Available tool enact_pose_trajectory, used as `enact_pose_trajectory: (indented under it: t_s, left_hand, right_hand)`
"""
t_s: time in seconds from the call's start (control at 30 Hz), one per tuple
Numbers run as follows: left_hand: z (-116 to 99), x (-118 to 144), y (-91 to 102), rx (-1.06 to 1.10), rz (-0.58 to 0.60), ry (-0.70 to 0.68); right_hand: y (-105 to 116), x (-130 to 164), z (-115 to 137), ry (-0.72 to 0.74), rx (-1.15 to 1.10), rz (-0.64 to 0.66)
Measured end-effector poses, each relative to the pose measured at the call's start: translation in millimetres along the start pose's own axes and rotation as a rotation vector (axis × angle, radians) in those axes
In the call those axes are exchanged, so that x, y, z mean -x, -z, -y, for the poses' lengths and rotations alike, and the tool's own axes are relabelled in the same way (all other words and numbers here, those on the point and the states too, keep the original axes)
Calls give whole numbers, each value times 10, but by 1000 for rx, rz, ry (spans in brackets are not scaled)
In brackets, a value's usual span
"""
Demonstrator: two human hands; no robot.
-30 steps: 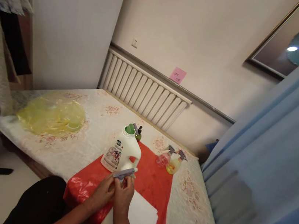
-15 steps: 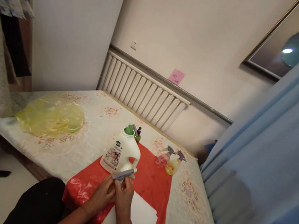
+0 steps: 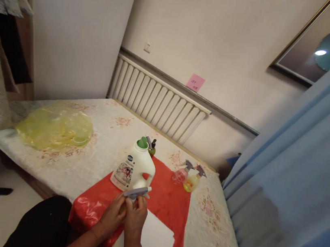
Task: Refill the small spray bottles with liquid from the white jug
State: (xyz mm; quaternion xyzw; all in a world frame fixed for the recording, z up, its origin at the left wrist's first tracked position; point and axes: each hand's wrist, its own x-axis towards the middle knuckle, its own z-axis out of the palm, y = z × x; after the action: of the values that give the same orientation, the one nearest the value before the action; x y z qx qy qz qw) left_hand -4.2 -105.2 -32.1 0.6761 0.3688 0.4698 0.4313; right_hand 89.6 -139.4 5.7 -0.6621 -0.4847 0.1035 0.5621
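both hands meet low in the view, the left hand (image 3: 113, 215) and the right hand (image 3: 135, 219) pressed close together and closed around a small spray bottle, of which only the grey trigger sprayer head (image 3: 137, 193) shows above the fingers; the bottle body is hidden in the grip, so whether the head is screwed tight or loose cannot be told. they hold it just over the red plastic sheet (image 3: 169, 201) and a white sheet (image 3: 157, 241) on the worktop (image 3: 101, 159). just beyond stands a white detergent jug (image 3: 134, 169) with its green spout showing, so it looks ready for pouring. farther back, a pink spray bottle (image 3: 180, 174) and a yellow spray bottle (image 3: 193, 180) stand side by side with heads on, seemingly finished; a dark green pump bottle (image 3: 152, 148) sits behind the jug. a yellow plastic bag (image 3: 55, 126) lies well apart to the left.
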Motion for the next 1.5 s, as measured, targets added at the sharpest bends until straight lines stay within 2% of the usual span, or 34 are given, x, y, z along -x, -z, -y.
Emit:
enact_pose_trajectory:
  t_s: [0.63, 0.83, 1.0, 1.23, 1.5]
  left_hand:
    - [-63, 6, 56, -48, 20, -15]
    - [116, 98, 122, -136, -8, -14]
    - [336, 151, 304, -269, -107, 38]
    - [529, -63, 629, -444, -173, 19]
    - [634, -265, 717, -535, -115, -44]
  right_hand:
    - [15, -24, -64, 36, 61, 25]
    - [21, -11, -65, 63, 68, 14]
    - [22, -24, -48, 76, 74, 14]
    - [28, -43, 5, 66, 94, 28]
    - [5, -13, 51, 98, 92, -16]
